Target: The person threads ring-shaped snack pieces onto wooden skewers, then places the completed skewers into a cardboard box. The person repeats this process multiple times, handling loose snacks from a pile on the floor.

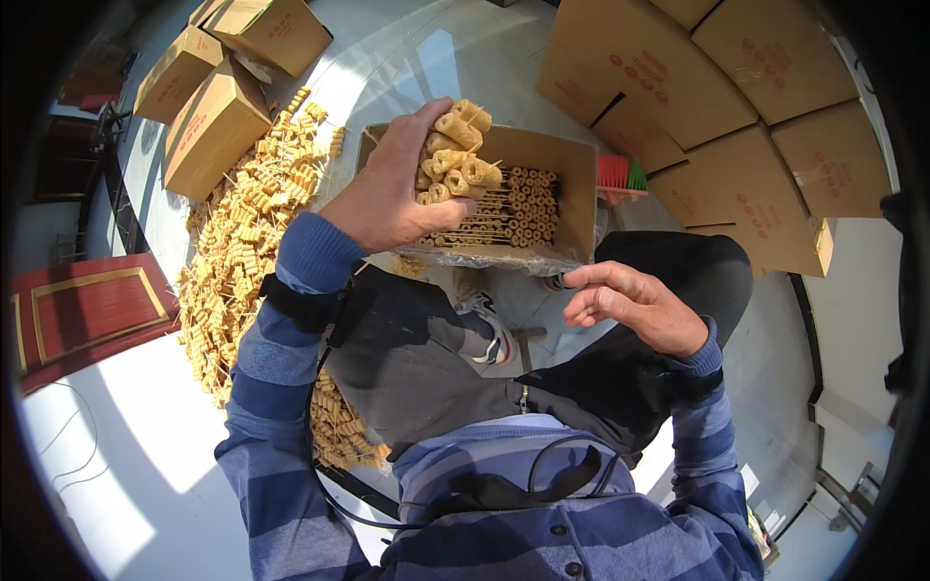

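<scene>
Over the carton [578,189], left fingers [422,120] (wide apart) clasp rolls [453,160].

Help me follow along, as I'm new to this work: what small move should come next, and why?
Probably lower the left hand to set its bundle of golden rolls into the open carton: the bundle appears held over it, and similar rolls already lie packed inside. The right hand holds nothing visible.
</scene>
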Motion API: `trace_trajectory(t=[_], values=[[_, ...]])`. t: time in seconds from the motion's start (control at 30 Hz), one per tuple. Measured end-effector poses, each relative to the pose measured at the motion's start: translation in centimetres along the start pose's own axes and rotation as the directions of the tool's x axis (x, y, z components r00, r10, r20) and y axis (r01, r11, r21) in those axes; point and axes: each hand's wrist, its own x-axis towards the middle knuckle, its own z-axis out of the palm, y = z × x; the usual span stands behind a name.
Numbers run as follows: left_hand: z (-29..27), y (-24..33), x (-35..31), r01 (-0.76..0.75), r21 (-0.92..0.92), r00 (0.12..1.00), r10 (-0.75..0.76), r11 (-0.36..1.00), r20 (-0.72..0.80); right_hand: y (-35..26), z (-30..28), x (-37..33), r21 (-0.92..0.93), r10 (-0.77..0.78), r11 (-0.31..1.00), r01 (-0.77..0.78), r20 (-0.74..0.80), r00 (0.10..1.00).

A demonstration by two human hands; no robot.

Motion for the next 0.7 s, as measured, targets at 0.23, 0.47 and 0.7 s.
trace_trajectory(t=[0.23,0.47,0.7], values=[[9.0,-9.9,5.6,-0.028,0.479,0.862,-0.222,0.877,0.456,-0.3,-3.4,5.6,-0.136,0.057,0.989,-0.064,-0.054,0.997],[15.4,-15.1,6.1,-0.048,0.635,0.572,-0.5,0.771,0.65,-1.8,-6.2,9.9,-0.378,0.049,0.917,-0.13,-0.216,0.975],[17.5,-18.5,5.1,0.025,0.557,0.566,-0.47,0.83,0.677,-2.6,-5.8,10.4,-0.375,0.175,0.896,-0.24,-0.199,0.964]])
